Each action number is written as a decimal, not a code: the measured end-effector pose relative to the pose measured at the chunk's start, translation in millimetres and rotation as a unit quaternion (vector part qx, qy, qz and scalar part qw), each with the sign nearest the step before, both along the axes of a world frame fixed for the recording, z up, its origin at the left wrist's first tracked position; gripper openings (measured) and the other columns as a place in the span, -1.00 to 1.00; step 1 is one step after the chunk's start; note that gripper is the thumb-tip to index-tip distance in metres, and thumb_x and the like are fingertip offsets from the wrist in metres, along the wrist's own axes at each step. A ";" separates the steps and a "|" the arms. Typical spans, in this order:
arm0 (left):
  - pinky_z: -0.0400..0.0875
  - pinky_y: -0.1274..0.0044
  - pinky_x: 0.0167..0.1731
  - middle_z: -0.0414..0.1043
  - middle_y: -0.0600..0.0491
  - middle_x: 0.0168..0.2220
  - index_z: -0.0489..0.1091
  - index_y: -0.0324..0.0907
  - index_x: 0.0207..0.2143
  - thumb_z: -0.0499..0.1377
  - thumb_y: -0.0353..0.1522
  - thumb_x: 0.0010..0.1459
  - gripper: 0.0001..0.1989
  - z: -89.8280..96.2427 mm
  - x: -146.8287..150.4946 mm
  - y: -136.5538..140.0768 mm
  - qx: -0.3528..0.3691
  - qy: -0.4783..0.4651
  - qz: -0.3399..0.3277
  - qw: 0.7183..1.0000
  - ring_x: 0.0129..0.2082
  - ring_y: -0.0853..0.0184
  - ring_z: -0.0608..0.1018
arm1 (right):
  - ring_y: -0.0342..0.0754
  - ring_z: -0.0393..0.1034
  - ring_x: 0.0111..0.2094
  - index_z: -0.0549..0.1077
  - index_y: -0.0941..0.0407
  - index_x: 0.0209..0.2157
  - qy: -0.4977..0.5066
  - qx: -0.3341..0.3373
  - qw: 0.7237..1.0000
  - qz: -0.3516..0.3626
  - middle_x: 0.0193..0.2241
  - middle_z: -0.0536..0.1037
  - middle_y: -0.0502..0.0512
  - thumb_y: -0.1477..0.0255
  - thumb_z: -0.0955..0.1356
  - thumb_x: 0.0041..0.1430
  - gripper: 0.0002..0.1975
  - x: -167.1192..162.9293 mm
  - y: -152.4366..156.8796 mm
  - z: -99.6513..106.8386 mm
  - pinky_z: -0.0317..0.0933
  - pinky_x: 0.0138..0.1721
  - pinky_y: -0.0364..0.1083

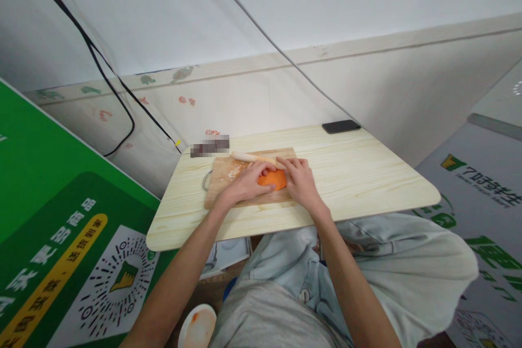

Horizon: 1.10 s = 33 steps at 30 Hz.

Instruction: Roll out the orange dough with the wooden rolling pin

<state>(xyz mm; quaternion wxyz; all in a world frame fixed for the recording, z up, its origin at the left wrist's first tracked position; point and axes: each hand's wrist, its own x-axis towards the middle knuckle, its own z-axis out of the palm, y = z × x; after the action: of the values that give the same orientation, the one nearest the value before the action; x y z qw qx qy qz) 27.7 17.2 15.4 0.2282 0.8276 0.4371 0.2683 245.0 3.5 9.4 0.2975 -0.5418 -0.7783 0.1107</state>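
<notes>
A flat, rounded piece of orange dough [274, 180] lies on a wooden cutting board [219, 182], between my two hands. My left hand [252, 180] curves round the left side of the dough, its thumb along the near edge and fingers at the far edge. At the right edge, my right hand [299, 178] has bent fingers against the dough, close to the end of the rolling pin. The wooden rolling pin [244, 157] rests along the far part of the board, behind the dough. White flour [232, 172] is scattered on the board's left part.
The board lies on a pale wood-grain table [367, 174] against a white wall. A black phone [341, 126] sits at the far right edge. A blurred-out item [210, 145] is at the back left. Below the table stands a white bowl [197, 327] with orange smears.
</notes>
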 end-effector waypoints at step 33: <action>0.24 0.03 0.34 0.36 -0.12 0.38 0.41 -0.02 0.35 0.41 0.05 0.19 -0.24 3.5 24.4 -25.7 0.103 0.125 0.123 0.979 0.37 -0.11 0.34 | 0.27 0.27 0.07 0.56 0.05 0.26 0.133 0.117 0.984 -0.035 0.04 0.58 0.27 0.61 0.26 0.28 -0.43 7.7 16.6 -27.9 0.24 0.21 0.27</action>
<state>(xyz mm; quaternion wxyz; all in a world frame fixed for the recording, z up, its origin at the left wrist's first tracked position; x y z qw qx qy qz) 52.1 -8.5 18.9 0.0504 0.8134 0.5310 0.2322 252.6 20.1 -18.5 0.4636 -0.5106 -0.7198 0.0793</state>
